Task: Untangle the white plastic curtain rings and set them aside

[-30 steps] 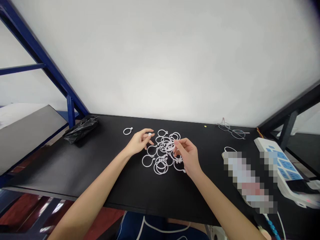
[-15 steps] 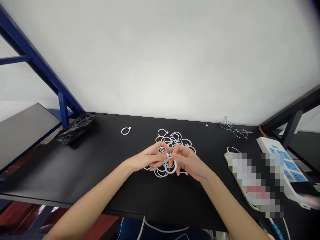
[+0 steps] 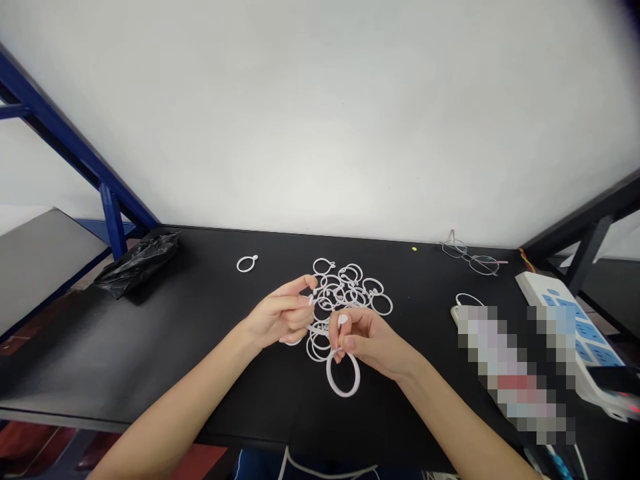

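Observation:
My right hand [image 3: 373, 340] pinches a white plastic ring [image 3: 344, 395] that hangs below the fingertips, its round white knob [image 3: 343, 319] showing at the index finger. To its left, my left hand [image 3: 283, 313] has its fingers curled in, with a small white bit at the thumb tip that I cannot make out. Behind and under the hands lies a pile of similar white rings [image 3: 382, 305], overlapping one another on the black tabletop [image 3: 200, 360]. One more ring with a knob [image 3: 245, 269] lies apart, to the left of the pile.
A crumpled black plastic bag [image 3: 143, 263] lies at the table's left end. Eyeglasses [image 3: 467, 256] rest by the wall on the right. Nearer stand a phone [image 3: 500, 373], partly blurred out, and a white power strip [image 3: 533, 287] with blue sockets. Cables hang at the front edge.
The hands have drawn apart from their meeting point over the pile. My right hand has brought a ring down and toward me, and more of the pile now shows.

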Motion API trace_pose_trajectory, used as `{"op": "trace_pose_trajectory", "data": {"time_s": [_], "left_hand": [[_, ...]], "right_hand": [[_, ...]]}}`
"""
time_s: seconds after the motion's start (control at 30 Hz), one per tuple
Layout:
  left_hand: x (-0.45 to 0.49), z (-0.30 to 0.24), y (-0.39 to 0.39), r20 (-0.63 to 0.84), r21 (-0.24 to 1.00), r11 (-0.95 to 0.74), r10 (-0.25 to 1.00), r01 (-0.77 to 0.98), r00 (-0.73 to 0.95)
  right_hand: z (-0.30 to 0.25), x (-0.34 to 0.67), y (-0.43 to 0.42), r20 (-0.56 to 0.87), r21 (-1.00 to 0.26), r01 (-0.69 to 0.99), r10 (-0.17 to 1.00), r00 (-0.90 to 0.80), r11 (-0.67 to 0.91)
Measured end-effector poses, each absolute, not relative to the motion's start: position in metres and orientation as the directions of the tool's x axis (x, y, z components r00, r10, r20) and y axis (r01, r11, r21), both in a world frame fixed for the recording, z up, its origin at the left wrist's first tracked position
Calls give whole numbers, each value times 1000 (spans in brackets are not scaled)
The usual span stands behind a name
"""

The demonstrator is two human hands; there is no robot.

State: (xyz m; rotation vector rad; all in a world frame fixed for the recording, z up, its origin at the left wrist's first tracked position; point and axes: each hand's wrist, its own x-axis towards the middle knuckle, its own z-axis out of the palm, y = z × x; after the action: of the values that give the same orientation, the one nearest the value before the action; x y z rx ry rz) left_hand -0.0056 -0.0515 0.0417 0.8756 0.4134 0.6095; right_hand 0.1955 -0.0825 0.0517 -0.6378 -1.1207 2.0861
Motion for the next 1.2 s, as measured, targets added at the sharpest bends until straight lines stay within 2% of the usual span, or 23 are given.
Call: {"op": "trace_pose_trajectory", "data": {"time_s": [0.1,0.17,0.23,0.3,0.33,0.4,0.5,0.63,0.77,1.0,1.2], "left_hand": [[-3,41,-52,-46,788,474,682,-393,730],[0,40,-50,-52,846,400,719,-352,693],[0,37,-46,-28,945,206,826,-255,563],[-2,31,-40,84,996,-79,921,-28,380],[-4,27,-36,162,967,-215,933,137,322],[-9,18,-29,264,830,-393,902,395,342],[-14,6,-21,295,700,-493,859,518,419],[-14,-1,-15,292,639,-530,838,558,461],[-13,0,-13,272,650,-515,844,558,462],[-13,12,-17,196,762,-394,897,514,397],[-10,22,-24,97,922,-241,901,302,422]], "right_hand": [[48,197,-82,-85,-863,-331,756,-649,-381],[46,200,-80,-90,-882,-318,786,-612,-348],[45,203,-77,-84,-924,-279,851,-519,-261],[45,205,-74,-57,-964,-216,914,-403,-155],[45,206,-73,-40,-976,-187,937,-348,-111],[45,208,-70,-8,-991,-131,969,-248,-42],[39,208,-69,24,-1000,11,986,-163,26],[30,206,-69,18,-985,165,989,-149,43],[30,206,-70,3,-960,276,991,-136,41],[33,206,-69,54,-975,205,988,-145,83],[35,202,-73,115,-966,206,976,-187,154]]}}
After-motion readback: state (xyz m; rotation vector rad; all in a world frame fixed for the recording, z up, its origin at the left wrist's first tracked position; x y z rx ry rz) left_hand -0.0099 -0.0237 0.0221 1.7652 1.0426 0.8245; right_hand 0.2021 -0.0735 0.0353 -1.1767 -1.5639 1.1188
